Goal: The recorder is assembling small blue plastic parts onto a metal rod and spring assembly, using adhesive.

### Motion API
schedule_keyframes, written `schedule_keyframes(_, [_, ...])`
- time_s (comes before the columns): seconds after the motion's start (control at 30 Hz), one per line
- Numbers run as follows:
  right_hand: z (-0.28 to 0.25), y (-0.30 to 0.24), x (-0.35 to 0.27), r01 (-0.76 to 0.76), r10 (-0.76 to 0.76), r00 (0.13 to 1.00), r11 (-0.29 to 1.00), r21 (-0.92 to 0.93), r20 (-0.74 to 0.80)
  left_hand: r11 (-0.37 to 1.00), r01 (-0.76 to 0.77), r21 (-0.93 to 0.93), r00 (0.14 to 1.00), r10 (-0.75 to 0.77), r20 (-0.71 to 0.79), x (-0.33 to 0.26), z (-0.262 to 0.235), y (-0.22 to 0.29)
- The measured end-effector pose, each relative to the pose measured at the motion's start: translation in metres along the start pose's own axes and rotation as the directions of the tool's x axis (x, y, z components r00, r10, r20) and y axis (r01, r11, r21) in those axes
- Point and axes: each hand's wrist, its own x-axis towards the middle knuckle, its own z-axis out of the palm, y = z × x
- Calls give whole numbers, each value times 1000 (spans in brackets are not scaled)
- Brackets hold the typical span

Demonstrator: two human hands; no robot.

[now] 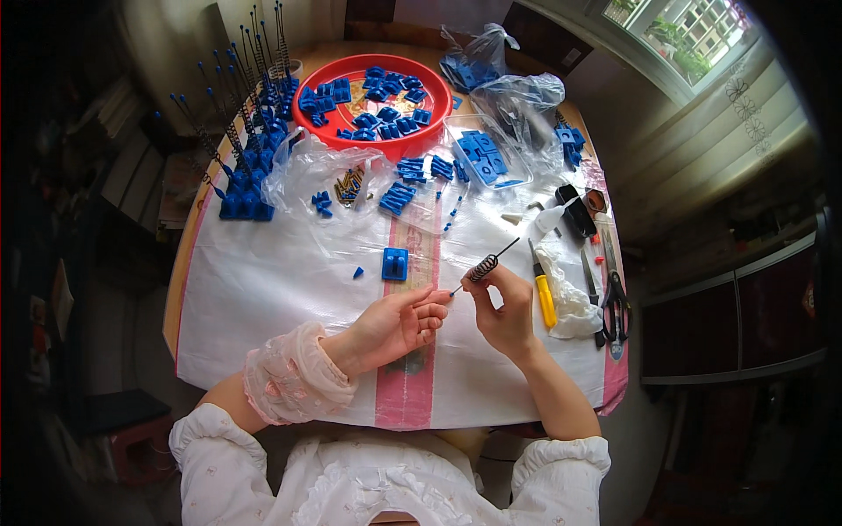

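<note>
Between the thumb and fingers of my right hand point(507, 316) is a black coil spring point(481, 267) on a thin dark rod. The rod slants up to the right, and a small blue tip point(452, 294) shows at its lower end. My left hand point(393, 330) is palm up, its fingers loosely bent and apart; the index fingertip meets or nearly meets that blue tip. Just beyond the left hand lies a blue square plastic base point(395, 264) with a raised middle. Left of the base is a small blue cone point(358, 273).
A red basin point(307, 123) of blue parts stands at the back. Assembled blue pieces with springs point(247, 188) crowd the far left. Brass-coloured pins point(350, 187) lie on clear plastic. At right are a clear box point(524, 171), a yellow-handled tool point(545, 300) and black scissors point(617, 311).
</note>
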Motion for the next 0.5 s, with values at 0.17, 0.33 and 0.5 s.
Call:
schedule_keyframes(0.17, [-1, 2, -2, 3, -3, 1000, 1000, -17, 13, 999, 4, 39, 1000, -4, -21, -1, 5, 0])
schedule_keyframes(0.33, [0, 2, 0, 3, -3, 1000, 1000, 10, -28, 999, 7, 34, 1000, -8, 6, -2, 4, 0])
schedule_keyframes(0.5, [-1, 6, -1, 4, -4, 1000, 1000, 2, -2, 999, 12, 43, 1000, -12, 6, -2, 4, 1])
